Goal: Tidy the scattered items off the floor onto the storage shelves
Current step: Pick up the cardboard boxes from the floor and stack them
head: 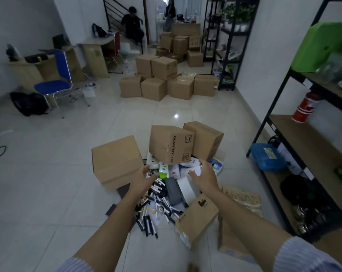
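On the pale glossy tile floor (58,173) of a long white-walled room, a heap of loose things lies just ahead of the camera wearer. Stacked brown cartons (158,79) sit further down the room, a blue chair (56,83) and low desks stand along the left wall, and black-framed storage shelves (303,146) with wooden boards run along the right.

Black and white markers (158,209) are strewn in the heap, most with their long axes running roughly toward and away from the camera. A "QUANTITY 100" carton (170,144) rests tilted on the pile, its printed end facing the viewer. A green and white box (163,169) stands just beneath it.

Both hands reach over the heap, well apart. The left hand (144,178) has its fingers spread and loose, gripping nothing; the right hand (202,174) likewise hovers with relaxed fingers, holding nothing.
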`<move>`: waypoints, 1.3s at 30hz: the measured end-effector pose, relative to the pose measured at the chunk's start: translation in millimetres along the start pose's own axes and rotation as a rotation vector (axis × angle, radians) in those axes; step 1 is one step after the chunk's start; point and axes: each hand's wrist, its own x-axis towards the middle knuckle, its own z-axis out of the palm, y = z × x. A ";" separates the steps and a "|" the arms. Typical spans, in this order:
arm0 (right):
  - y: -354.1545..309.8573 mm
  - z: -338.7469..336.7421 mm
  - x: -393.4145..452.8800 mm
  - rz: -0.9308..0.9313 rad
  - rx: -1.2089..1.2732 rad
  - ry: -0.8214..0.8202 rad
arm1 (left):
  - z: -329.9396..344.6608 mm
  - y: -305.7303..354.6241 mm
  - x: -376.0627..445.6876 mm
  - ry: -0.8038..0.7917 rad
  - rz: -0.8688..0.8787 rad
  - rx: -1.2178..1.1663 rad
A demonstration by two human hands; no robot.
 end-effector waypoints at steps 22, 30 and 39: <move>-29.7 73.9 332.6 0.186 0.128 -0.055 | 16.6 65.1 334.8 -0.086 -0.215 -0.137; -7.5 128.1 449.2 0.343 0.145 -0.051 | 34.4 39.5 463.9 -0.157 -0.382 -0.192; 73.0 192.9 560.5 0.483 0.182 -0.039 | 102.1 -14.8 591.5 -0.189 -0.526 -0.225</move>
